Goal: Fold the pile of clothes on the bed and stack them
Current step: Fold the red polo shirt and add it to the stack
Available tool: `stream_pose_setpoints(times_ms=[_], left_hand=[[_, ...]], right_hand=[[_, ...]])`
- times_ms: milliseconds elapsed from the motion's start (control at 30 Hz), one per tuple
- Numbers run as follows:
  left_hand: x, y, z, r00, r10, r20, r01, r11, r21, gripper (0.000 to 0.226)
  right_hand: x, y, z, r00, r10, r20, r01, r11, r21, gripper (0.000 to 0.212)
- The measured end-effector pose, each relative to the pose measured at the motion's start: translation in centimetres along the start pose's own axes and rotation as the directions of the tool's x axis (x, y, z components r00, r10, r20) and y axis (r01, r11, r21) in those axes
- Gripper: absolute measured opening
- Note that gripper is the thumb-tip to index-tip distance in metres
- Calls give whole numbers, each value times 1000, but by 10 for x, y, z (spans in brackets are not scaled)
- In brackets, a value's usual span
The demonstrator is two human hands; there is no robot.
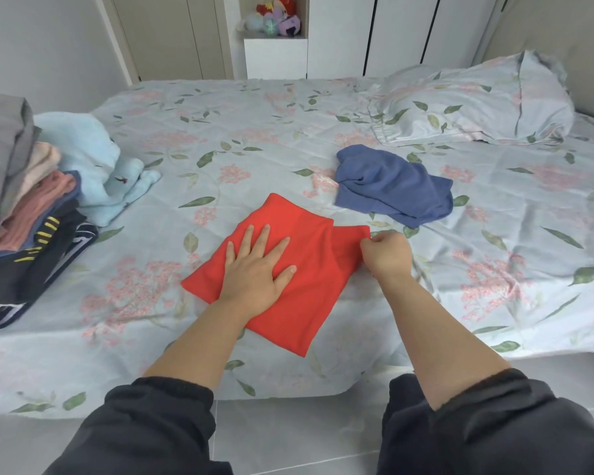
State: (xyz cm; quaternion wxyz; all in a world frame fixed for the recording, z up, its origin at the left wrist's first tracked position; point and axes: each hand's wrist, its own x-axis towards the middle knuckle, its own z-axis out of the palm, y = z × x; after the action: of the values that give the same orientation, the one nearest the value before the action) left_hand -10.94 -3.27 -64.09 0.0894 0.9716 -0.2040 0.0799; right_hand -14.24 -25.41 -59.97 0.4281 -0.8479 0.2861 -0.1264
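Left hand (pixel 258 265) flat on the red cloth (pixel 309 269), right hand (pixel 386 253) pinching its edge (blue garment (pixel 391 186) crumpled beside, folded stack (pixel 24 214) far left).

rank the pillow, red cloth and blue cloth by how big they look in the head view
1. Pillow and red cloth: they look about alike; the red cloth is nearer the camera, so unranked.
2. Blue cloth: clearly smallest, crumpled.
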Motion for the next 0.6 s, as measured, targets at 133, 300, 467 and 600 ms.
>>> stream_pose_setpoints(times_ms=[133, 300, 467, 600], left_hand=[[0, 1, 1, 1000, -1, -3, 1, 1000, 9, 62], [1, 2, 2, 1000, 7, -6, -6, 999, 36, 66], [-1, 2, 3, 999, 16, -30, -15, 999, 30, 67], [0, 1, 3, 999, 29, -41, -27, 999, 34, 66]], right_hand=[[-2, 8, 3, 997, 18, 81, 4, 962, -275, 20], [-6, -11, 9, 978, -204, -45, 193, 964, -184, 23], [-15, -21, 16, 915, 89, 394, -141, 984, 106, 32], [-13, -25, 19, 896, 107, 432, -216, 953, 211, 17]])
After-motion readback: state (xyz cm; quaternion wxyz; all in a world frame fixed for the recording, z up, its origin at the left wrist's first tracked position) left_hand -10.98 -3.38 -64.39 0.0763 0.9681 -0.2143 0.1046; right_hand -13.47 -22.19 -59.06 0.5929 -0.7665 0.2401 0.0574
